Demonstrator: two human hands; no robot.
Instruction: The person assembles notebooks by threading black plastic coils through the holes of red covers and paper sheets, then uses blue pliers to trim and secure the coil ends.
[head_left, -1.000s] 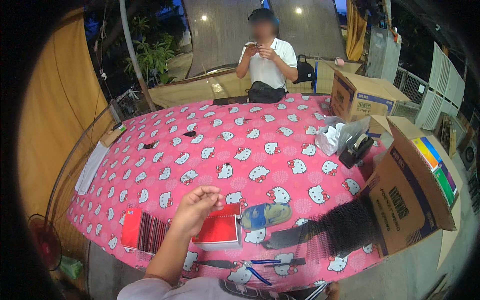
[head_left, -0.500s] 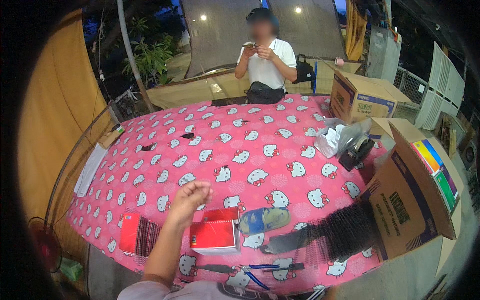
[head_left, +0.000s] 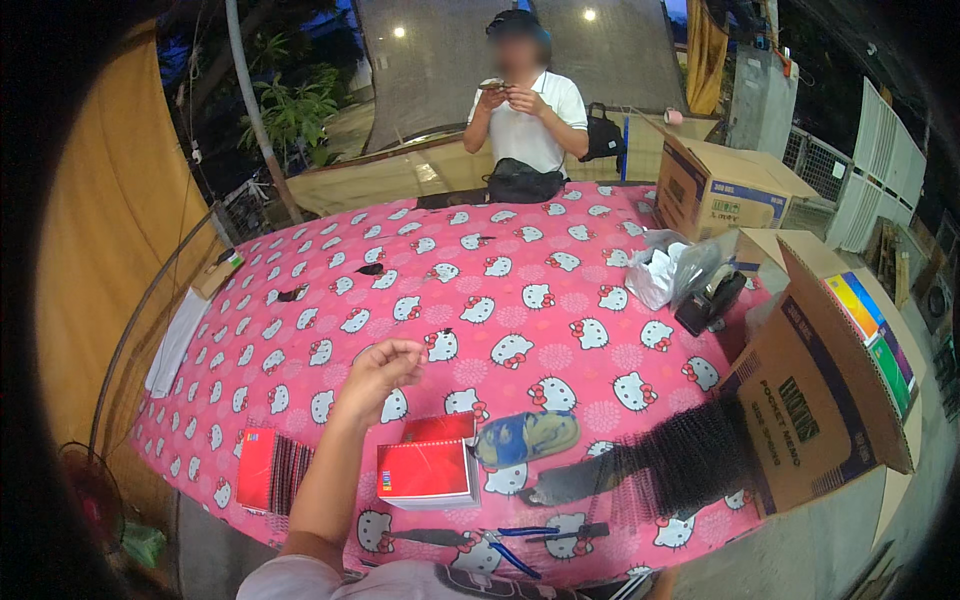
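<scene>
My left hand (head_left: 385, 372) is raised over the pink patterned tablecloth, its fingers curled and drawn together toward the right. Whatever it may hold is too small to make out. Below it stands a stack of red spiral notebooks (head_left: 422, 470), with more red notebooks (head_left: 440, 428) just behind. Left of my forearm, another row of red notebooks (head_left: 258, 470) shows its dark spiral edges. A worn blue-and-tan slipper (head_left: 528, 438) lies right of the middle stack. No part of my right hand shows.
Black wire spirals (head_left: 690, 455) lie in a heap by an open cardboard box (head_left: 800, 400). Blue-handled pliers (head_left: 510, 550) rest at the near edge. Plastic bags (head_left: 665, 275) and another box (head_left: 735, 190) stand far right. Across the table (head_left: 470, 350) a person (head_left: 525, 130) handles a small object.
My left hand has tilted, its fingers stretching slightly further right and lower. The view has shifted a little; the notebooks and the slipper stay in place.
</scene>
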